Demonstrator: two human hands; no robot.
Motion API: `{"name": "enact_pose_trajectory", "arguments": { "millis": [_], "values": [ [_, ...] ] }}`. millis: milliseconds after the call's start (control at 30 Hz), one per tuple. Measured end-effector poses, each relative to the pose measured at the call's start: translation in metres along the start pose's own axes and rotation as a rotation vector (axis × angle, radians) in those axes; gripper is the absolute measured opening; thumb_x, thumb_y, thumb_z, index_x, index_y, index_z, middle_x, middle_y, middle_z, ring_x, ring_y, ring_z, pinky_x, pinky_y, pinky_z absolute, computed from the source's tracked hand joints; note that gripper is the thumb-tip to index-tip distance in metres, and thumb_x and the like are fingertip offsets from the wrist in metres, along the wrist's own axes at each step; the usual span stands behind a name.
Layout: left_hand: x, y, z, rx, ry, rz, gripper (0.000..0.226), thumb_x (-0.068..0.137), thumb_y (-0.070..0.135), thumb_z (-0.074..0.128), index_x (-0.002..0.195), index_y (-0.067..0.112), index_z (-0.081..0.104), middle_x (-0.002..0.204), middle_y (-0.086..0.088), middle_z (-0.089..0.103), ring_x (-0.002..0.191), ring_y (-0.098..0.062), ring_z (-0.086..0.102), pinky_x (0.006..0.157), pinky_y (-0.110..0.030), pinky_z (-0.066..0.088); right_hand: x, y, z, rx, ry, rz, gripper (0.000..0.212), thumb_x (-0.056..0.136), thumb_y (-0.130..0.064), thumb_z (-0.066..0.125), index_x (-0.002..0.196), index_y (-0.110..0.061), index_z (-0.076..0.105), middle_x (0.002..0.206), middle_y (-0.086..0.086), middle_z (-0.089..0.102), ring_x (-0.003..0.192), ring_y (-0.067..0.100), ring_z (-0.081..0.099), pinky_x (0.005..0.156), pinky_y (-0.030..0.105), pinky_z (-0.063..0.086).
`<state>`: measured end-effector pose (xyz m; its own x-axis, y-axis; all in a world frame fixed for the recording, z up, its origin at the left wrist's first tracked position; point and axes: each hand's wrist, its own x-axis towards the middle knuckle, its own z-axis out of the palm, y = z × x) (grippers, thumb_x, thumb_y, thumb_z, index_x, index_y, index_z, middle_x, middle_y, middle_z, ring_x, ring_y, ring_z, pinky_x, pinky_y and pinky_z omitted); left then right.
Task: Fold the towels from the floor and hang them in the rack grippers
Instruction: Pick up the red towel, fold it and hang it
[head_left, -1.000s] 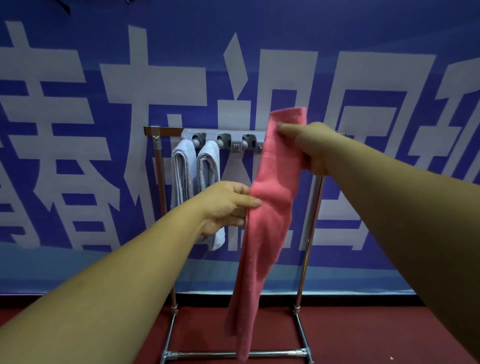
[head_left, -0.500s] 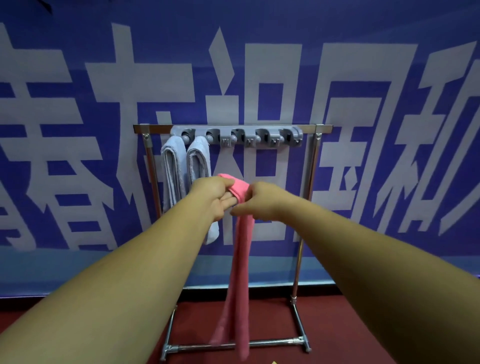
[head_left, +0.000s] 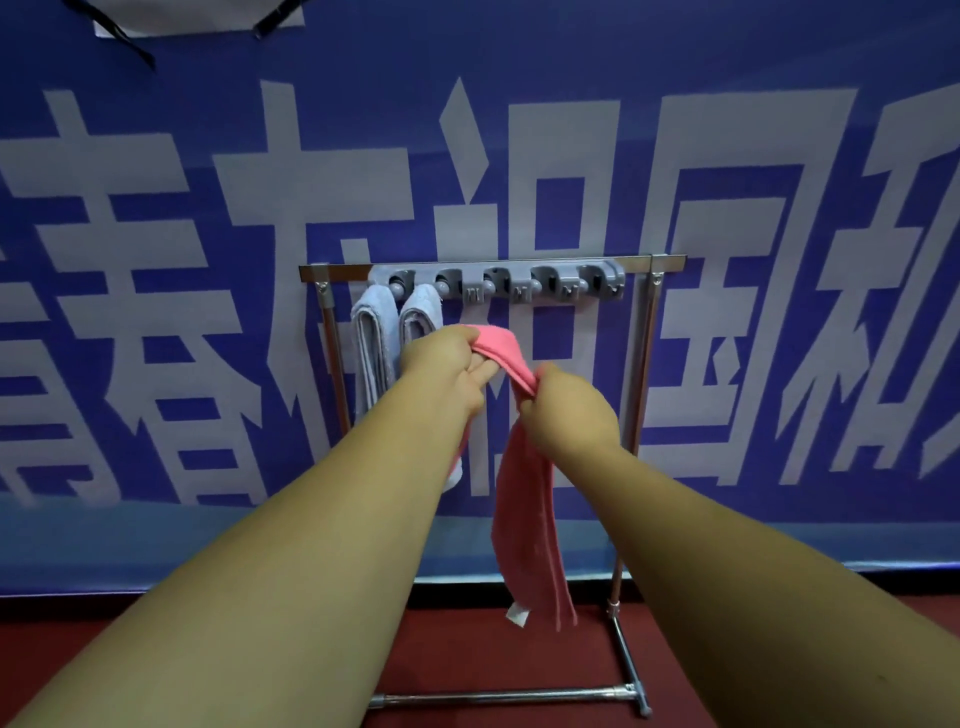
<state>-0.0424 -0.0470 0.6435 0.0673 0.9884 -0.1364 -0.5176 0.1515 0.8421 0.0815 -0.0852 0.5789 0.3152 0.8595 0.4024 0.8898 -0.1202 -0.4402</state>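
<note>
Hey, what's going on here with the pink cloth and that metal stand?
A person holds a folded pink towel in front of a metal rack. The left hand grips its bunched top end, the right hand grips it just below, and the rest hangs down. Two pale towels hang from the two leftmost clamps of the grey gripper strip; the other three clamps hold nothing. The pink towel is not yet hung.

Pink towel (head_left: 524, 525); pale grey towels (head_left: 371, 332); grey gripper strip (head_left: 613, 278); blue banner (head_left: 519, 78), white characters; red floor (head_left: 467, 654).
</note>
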Motion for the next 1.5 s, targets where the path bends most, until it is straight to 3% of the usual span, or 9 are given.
{"name": "enact_pose_trajectory", "arguments": {
  "millis": [233,400,633,800,933,1033,1300,1433,1500],
  "values": [
    [0.005,0.014,-0.010,-0.014,0.113,0.070,0.031,0.100,-0.006,0.060,0.132,-0.005,0.060,0.089,-0.020,0.075,0.050,-0.021,0.074,0.048,-0.035,0.064,0.009,0.010,-0.032,0.024,-0.176,-0.106,0.013,0.098,-0.016,0.056,0.109,-0.014,0.062,0.096,0.008,0.066,0.086,0.030,0.064,0.069,0.038,0.050],
    [0.009,0.024,-0.030,0.126,0.126,0.068,0.016,0.102,-0.001,0.062,0.118,-0.007,0.065,0.061,-0.014,0.074,0.047,-0.020,0.073,0.047,-0.032,0.062,0.025,-0.004,-0.065,-0.043,-0.264,-0.214,0.023,0.100,-0.014,0.055,0.122,-0.013,0.059,0.104,0.006,0.062,0.091,0.025,0.059,0.076,0.037,0.047],
    [0.012,0.032,-0.051,0.496,0.088,0.030,0.030,0.102,0.001,0.058,0.128,-0.014,0.057,0.082,-0.027,0.076,0.052,-0.027,0.076,0.040,-0.029,0.056,0.033,-0.015,-0.092,-0.212,-0.241,-0.330,0.029,0.098,-0.013,0.059,0.120,-0.020,0.076,0.113,0.003,0.074,0.101,0.025,0.066,0.084,0.036,0.052],
    [0.002,0.044,-0.055,0.803,0.047,0.065,0.023,0.099,0.005,0.052,0.101,-0.012,0.068,0.057,-0.016,0.069,0.032,-0.013,0.058,0.031,-0.018,0.043,0.034,-0.019,-0.097,-0.335,-0.274,-0.367,0.025,0.096,-0.014,0.061,0.115,-0.017,0.077,0.106,0.003,0.074,0.096,0.025,0.066,0.085,0.040,0.056],
    [0.004,0.062,-0.050,0.835,0.083,0.167,0.040,0.094,0.006,0.052,0.130,-0.008,0.062,0.059,-0.017,0.073,0.032,-0.013,0.058,0.031,-0.018,0.037,0.032,-0.009,-0.083,-0.361,-0.291,-0.284,0.014,0.090,-0.029,0.075,0.097,-0.017,0.075,0.088,0.003,0.070,0.083,0.023,0.067,0.078,0.043,0.061],
    [0.005,0.067,-0.050,0.862,0.094,0.212,0.055,0.092,0.008,0.054,0.145,-0.005,0.053,0.066,-0.021,0.075,0.037,-0.017,0.064,0.034,-0.020,0.040,0.030,-0.002,-0.074,-0.351,-0.305,-0.239,0.017,0.090,-0.033,0.076,0.096,-0.017,0.074,0.085,0.004,0.070,0.080,0.023,0.067,0.071,0.038,0.058],
    [0.005,0.058,-0.072,1.041,0.058,0.112,0.029,0.097,0.014,0.063,0.114,-0.010,0.065,0.079,-0.024,0.077,0.059,-0.029,0.075,0.057,-0.035,0.065,0.036,0.002,-0.076,-0.305,-0.200,-0.159,0.009,0.094,-0.014,0.060,0.097,-0.016,0.068,0.088,0.006,0.067,0.081,0.027,0.063,0.069,0.036,0.049],
    [-0.013,0.061,-0.073,1.466,-0.241,-0.163,0.049,0.081,0.042,0.090,0.105,0.003,0.071,0.094,-0.018,0.081,0.081,-0.028,0.079,0.085,-0.042,0.067,0.039,-0.005,-0.095,-0.309,-0.222,-0.204,0.021,0.091,-0.006,0.056,0.095,-0.016,0.074,0.086,0.004,0.069,0.085,0.026,0.066,0.071,0.035,0.050],
    [-0.016,0.054,-0.067,1.694,-0.297,-0.169,0.056,0.074,0.050,0.094,0.095,0.003,0.073,0.085,-0.014,0.081,0.081,-0.029,0.079,0.085,-0.044,0.066,0.040,-0.009,-0.100,-0.299,-0.207,-0.228,0.022,0.090,-0.007,0.057,0.097,-0.014,0.077,0.089,0.007,0.072,0.086,0.028,0.068,0.075,0.039,0.057]
  ]
}}
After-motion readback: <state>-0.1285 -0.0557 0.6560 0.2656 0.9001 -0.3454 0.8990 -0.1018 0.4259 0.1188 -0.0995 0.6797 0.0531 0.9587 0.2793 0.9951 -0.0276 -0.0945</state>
